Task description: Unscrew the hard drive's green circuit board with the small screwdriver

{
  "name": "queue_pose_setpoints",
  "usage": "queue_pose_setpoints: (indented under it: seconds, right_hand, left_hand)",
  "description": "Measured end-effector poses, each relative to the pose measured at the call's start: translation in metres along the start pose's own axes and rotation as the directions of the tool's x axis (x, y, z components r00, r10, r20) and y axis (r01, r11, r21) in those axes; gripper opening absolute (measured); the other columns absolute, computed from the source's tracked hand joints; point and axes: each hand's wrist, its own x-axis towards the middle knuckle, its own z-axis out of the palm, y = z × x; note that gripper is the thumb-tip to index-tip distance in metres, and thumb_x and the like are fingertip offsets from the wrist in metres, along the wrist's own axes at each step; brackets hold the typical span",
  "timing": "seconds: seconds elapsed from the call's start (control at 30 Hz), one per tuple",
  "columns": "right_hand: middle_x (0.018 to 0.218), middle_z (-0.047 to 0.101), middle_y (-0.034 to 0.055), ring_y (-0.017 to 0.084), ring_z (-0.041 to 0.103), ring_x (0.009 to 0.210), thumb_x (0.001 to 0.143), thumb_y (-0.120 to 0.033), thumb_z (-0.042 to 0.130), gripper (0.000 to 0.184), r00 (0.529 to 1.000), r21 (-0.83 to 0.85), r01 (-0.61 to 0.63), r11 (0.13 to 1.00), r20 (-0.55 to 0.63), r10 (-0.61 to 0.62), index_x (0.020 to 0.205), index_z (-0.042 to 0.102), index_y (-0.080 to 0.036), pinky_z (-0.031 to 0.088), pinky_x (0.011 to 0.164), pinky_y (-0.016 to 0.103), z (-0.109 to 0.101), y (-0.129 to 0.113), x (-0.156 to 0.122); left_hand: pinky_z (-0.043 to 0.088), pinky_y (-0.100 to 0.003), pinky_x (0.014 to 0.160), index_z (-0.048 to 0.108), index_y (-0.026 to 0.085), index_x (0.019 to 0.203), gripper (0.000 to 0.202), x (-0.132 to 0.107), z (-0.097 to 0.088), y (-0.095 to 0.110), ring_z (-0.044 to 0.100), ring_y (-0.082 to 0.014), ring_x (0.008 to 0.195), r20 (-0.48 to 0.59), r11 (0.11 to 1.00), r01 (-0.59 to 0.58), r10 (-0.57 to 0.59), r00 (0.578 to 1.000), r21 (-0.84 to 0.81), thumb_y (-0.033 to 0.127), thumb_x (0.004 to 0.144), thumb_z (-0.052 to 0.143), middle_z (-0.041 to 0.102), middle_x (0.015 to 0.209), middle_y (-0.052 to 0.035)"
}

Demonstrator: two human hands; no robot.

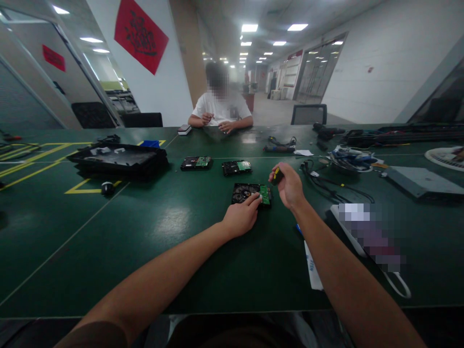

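Because the left hand lies over the near edge of the hard drive, just right of the frame's middle, part of the casing is hidden, and a pale patch at the fingertips is too unclear to name. Most of a black-and-yellow handle disappears inside the right hand, so I cannot tell which way its covered end points. Both forearms run off the bottom of the frame, the right one hiding part of a white strip, and pixelation masks an object at lower right. The left grip is unclenched, its fingers resting on the drive without closing round it; the right grip is curled firmly around the handle, near the drive's right end. Flat on the green bench, the drive has its long axis running left to right across the frame, its green board toward the right.
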Motion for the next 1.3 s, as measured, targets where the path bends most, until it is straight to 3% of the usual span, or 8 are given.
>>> queue_pose_setpoints:
  seconds: [0.1, 0.4, 0.5, 0.67, 0.83, 1.07, 1.3]
  right_hand:
    - [0.072, 0.062, -0.0031, 0.014, 0.061, 0.067, 0.079, -0.053, 0.081, 0.034, 0.999, -0.005, 0.016, 1.000, -0.029, -0.016, 0.077, 0.063, -0.025, 0.050, 0.062, 0.029, 0.000, 0.002, 0.000]
    - [0.067, 0.060, -0.0022, 0.015, 0.061, 0.066, 0.087, -0.053, 0.072, 0.030, 1.000, 0.010, 0.017, 1.000, -0.010, -0.017, 0.080, 0.067, -0.024, 0.052, 0.066, 0.030, 0.000, -0.004, -0.002]
    - [0.070, 0.062, -0.0019, 0.014, 0.061, 0.066, 0.086, -0.057, 0.072, 0.035, 0.999, -0.012, 0.027, 1.000, -0.034, -0.027, 0.077, 0.064, -0.025, 0.051, 0.064, 0.030, 0.001, -0.003, -0.001]
    - [0.066, 0.057, -0.0029, 0.014, 0.057, 0.060, 0.084, -0.065, 0.073, 0.042, 0.999, 0.002, -0.019, 1.000, 0.045, 0.019, 0.079, 0.064, -0.025, 0.049, 0.061, 0.030, 0.006, -0.006, -0.004]
    - [0.065, 0.055, -0.0017, 0.013, 0.054, 0.058, 0.089, -0.074, 0.059, 0.051, 0.995, 0.052, -0.063, 0.997, 0.077, 0.059, 0.084, 0.069, -0.024, 0.047, 0.058, 0.030, 0.009, -0.008, -0.005]
    - [0.074, 0.064, -0.0023, 0.014, 0.062, 0.069, 0.080, -0.054, 0.080, 0.033, 1.000, 0.022, -0.009, 1.000, -0.003, 0.009, 0.080, 0.066, -0.024, 0.052, 0.067, 0.029, 0.003, -0.002, -0.002]
    - [0.075, 0.068, -0.0009, 0.015, 0.065, 0.071, 0.087, -0.049, 0.074, 0.026, 0.999, 0.000, -0.003, 1.000, 0.047, 0.003, 0.091, 0.070, -0.024, 0.051, 0.071, 0.030, 0.003, -0.006, -0.005]
  left_hand:
    - [0.062, -0.039, 0.090, 0.041, 0.025, 0.156, 0.054, 0.000, -0.001, 0.000, 0.071, -0.0243, 0.113, 0.005, 1.000, 0.005, -0.005, 1.000, 0.003, 0.033, 0.103, 0.041, 0.038, 0.166, -0.0087]
    - [0.062, -0.041, 0.090, 0.040, 0.024, 0.157, 0.055, 0.000, -0.001, 0.001, 0.070, -0.0251, 0.114, 0.015, 1.000, 0.007, -0.007, 1.000, 0.004, 0.033, 0.103, 0.040, 0.037, 0.167, -0.0076]
    - [0.062, -0.040, 0.091, 0.040, 0.025, 0.157, 0.055, 0.000, 0.000, 0.000, 0.070, -0.0249, 0.114, 0.017, 1.000, 0.010, -0.010, 1.000, 0.007, 0.033, 0.103, 0.041, 0.037, 0.167, -0.0078]
    - [0.062, -0.038, 0.090, 0.041, 0.025, 0.156, 0.054, -0.001, 0.001, 0.000, 0.071, -0.0244, 0.114, -0.001, 1.000, 0.006, -0.006, 1.000, 0.003, 0.033, 0.103, 0.041, 0.038, 0.166, -0.0083]
    - [0.062, -0.039, 0.090, 0.041, 0.024, 0.156, 0.054, 0.000, 0.002, 0.000, 0.071, -0.0248, 0.113, 0.003, 1.000, 0.008, -0.008, 1.000, 0.005, 0.033, 0.103, 0.041, 0.037, 0.167, -0.0081]
    - [0.062, -0.039, 0.091, 0.041, 0.023, 0.155, 0.054, 0.000, 0.002, 0.000, 0.070, -0.0244, 0.114, -0.015, 1.000, -0.005, 0.005, 1.000, -0.005, 0.032, 0.102, 0.042, 0.038, 0.166, -0.0077]
    - [0.062, -0.039, 0.089, 0.041, 0.023, 0.156, 0.054, 0.000, 0.002, 0.000, 0.071, -0.0246, 0.113, -0.017, 1.000, -0.008, 0.008, 1.000, -0.004, 0.032, 0.103, 0.041, 0.038, 0.167, -0.0074]
